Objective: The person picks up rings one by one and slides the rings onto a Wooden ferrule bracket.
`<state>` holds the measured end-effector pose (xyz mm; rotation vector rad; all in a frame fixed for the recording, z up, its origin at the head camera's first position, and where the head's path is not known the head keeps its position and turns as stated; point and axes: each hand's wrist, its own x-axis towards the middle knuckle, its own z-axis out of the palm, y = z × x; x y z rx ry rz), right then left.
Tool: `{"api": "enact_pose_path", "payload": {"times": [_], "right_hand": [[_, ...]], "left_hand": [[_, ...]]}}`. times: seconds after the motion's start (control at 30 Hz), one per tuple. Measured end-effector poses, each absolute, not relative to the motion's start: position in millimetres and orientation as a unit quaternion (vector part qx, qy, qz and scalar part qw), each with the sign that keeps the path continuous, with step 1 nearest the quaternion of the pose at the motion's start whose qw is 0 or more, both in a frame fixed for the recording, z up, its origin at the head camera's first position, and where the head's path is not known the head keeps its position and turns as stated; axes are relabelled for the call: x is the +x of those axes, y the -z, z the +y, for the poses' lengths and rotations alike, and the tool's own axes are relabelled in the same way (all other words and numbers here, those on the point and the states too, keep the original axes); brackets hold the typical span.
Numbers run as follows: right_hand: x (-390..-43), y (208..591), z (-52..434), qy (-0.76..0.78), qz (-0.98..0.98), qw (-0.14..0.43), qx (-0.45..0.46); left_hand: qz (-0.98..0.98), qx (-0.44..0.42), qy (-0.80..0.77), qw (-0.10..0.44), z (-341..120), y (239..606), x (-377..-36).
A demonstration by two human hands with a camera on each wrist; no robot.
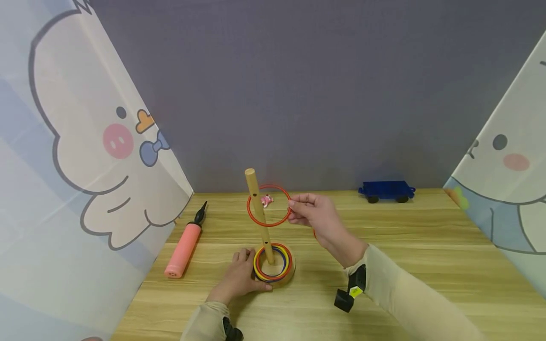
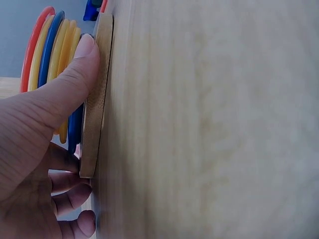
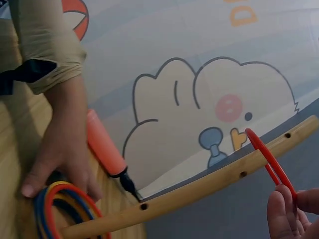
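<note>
A wooden ring-toss post [image 1: 265,232] stands on a round wooden base [image 2: 95,107]. Around its foot lies a stack of red, yellow and blue rings [image 1: 255,263]. My left hand [image 1: 240,278] grips the base's edge, thumb on the near side and fingers on the left. Higher up, my right hand [image 1: 314,212] pinches a red ring [image 1: 269,225] between thumb and fingers. That ring encircles the upper post, whose tip sticks out above it, as the right wrist view also shows. Another red ring [image 1: 314,233] is mostly hidden behind my right wrist.
A pink hand pump [image 1: 184,251] with a black nozzle lies on the left of the table. Behind the post is a small pink figure [image 1: 267,201]. At the back right stands a blue toy wagon [image 1: 386,190]. Dark and cartoon-printed panels enclose the table.
</note>
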<state>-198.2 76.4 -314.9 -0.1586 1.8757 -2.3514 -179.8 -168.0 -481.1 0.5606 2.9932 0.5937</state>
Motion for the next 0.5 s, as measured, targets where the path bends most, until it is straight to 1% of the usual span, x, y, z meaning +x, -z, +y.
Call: {"api": "enact_pose_path", "payload": {"times": [0.37,0.5], "right_hand": [[-193.8,370.6,80.5,0.761,0.64,0.105,-0.029],[-190.2,387.7,79.1,0.748,0.654,0.111,-0.02]], "left_hand": [[0.963,0.18,-0.197,0.019,-167.5,478.3,-178.1],[0.962,0.181,-0.203,0.016,-167.3,478.6,-178.2]]}}
